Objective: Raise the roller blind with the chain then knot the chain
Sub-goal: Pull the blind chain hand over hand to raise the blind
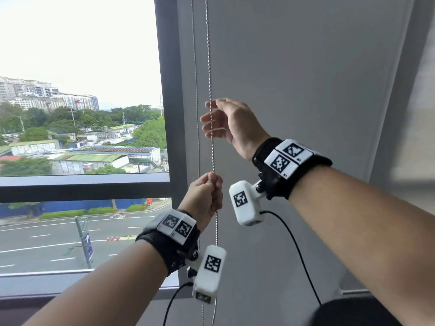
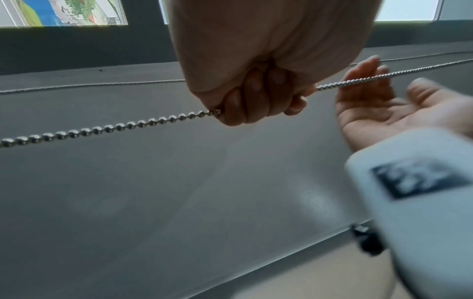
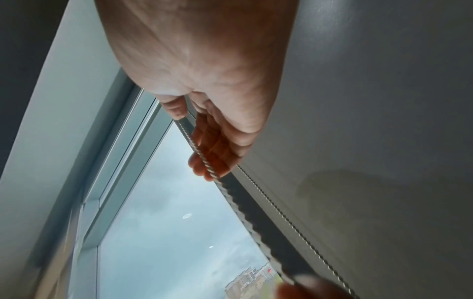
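Grey roller blind (image 1: 306, 90) beside window, left hand (image 1: 204, 196) fisted round chain (image 1: 210, 78), right hand (image 1: 230, 123) above, fingers loose

My forearms are bare; each wrist wears a black fabric wrist strap (image 1: 164, 250) topped with white square-coded marker tiles (image 1: 176, 225), and beneath it hangs a white boxy wrist camera (image 1: 209, 274) trailing a thin black cable (image 1: 299, 252)
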`<state>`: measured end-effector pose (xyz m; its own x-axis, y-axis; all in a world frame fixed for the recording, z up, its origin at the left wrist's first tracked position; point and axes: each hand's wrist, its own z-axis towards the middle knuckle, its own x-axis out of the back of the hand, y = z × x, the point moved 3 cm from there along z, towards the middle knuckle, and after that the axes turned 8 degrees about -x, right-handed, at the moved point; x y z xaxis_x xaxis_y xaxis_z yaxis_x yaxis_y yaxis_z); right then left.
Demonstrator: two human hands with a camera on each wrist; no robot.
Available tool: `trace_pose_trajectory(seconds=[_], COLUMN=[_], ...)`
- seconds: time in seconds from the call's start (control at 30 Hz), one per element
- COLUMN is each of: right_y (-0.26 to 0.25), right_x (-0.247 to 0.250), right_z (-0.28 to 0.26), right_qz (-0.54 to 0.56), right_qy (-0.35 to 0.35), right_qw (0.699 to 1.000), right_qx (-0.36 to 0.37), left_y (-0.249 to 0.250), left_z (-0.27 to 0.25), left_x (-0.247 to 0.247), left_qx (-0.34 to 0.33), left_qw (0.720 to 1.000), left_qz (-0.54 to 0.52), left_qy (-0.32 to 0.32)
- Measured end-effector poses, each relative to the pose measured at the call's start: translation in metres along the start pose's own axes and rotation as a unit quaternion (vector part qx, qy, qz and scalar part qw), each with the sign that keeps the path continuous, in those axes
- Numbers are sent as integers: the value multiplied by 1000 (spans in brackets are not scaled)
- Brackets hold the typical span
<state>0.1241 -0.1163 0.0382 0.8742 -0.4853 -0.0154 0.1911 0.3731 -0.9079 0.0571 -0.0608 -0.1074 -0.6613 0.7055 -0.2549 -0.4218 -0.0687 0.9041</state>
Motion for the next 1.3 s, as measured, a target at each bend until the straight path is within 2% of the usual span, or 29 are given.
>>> trace_pose_trajectory(seconds=[0.2, 0.37, 0.5, 0.77, 0.9, 1.03, 1.1, 1.2, 1.3], right_y=[2, 12, 16, 50, 68, 90, 105, 129, 142], right_x=[-19, -23, -23, -15, -9, -8, -6, -3, 0], right_z=[0, -6, -7, -17, -25, -42, -52, -66, -73], right_qz=[54, 66, 70, 70, 50, 58, 20, -6, 7], right_qy=[2, 34, 47, 53, 72, 61, 67, 74, 66], right_qw=[998, 997, 996, 996, 996, 996, 997, 996, 995], right_qx=[-36, -28, -24, -22, -19, -42, -41, -53, -76], left_y=[-40, -39, -24, 27, 61, 90, 101, 102, 86], left_z=[-16, -23, -22, 17, 27, 41, 47, 49, 51], left_x=[14, 14, 14, 12, 1, -19, -29, -38, -38], left_qx=[42, 54, 39, -12, -51, -65, -62, -56, -91], left_qw=[999, 998, 999, 997, 993, 993, 992, 993, 994], left_qz=[22, 16, -3, -68, -91, -74, -73, -72, -52], left_qy=[9, -22, -29, -24, -54, -72, -84, -74, -43])
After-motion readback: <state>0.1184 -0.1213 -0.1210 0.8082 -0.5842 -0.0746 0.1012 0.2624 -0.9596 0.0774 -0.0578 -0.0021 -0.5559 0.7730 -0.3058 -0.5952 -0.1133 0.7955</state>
